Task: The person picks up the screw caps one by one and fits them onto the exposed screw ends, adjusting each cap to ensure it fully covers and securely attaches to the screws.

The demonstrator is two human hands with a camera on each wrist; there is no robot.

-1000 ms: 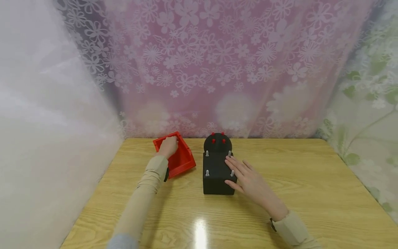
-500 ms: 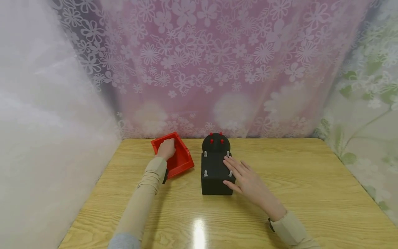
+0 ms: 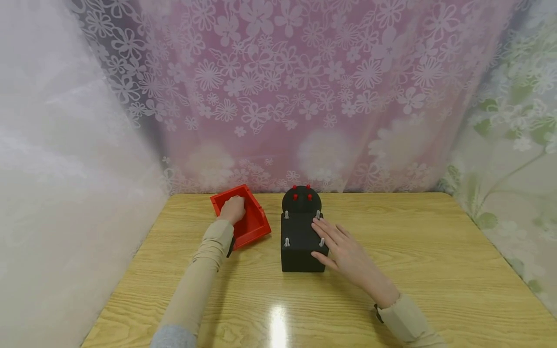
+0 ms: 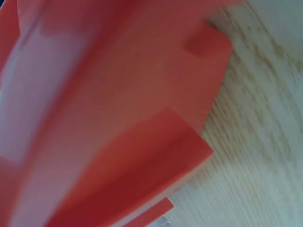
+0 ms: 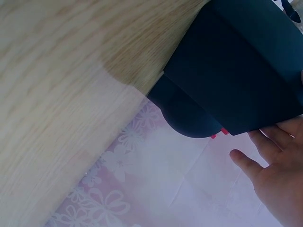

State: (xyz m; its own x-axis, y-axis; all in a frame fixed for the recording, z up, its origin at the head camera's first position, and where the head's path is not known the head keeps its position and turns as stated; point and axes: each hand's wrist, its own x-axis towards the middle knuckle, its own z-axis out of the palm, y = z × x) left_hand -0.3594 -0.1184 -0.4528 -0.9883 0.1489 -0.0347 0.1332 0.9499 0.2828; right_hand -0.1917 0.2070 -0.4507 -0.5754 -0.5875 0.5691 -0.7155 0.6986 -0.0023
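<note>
My left hand point(image 3: 233, 210) reaches down into a red open bin point(image 3: 253, 235) at the left; its fingertips are hidden and I cannot tell whether they pinch anything. In the left wrist view the red wall of the bin point(image 4: 156, 161) fills much of the frame. To the right stands a black box point(image 3: 300, 232) with several upright silver metal pins point(image 3: 286, 241) at its top corners. My right hand point(image 3: 346, 251) rests with straight fingers on the box's right edge. Behind the box is a black disc point(image 3: 301, 203) bearing several small red pegs point(image 3: 310, 197).
The wooden table point(image 3: 435, 251) reaches to a pink flowered curtain point(image 3: 270, 96) along its back edge. A pale sheet point(image 3: 65, 169) hangs at the left, and a leaf-patterned curtain point(image 3: 518, 183) hangs at the right.
My left hand has sunk slightly lower into the red bin. The head view has shifted a little; my right hand stays against the black box.
</note>
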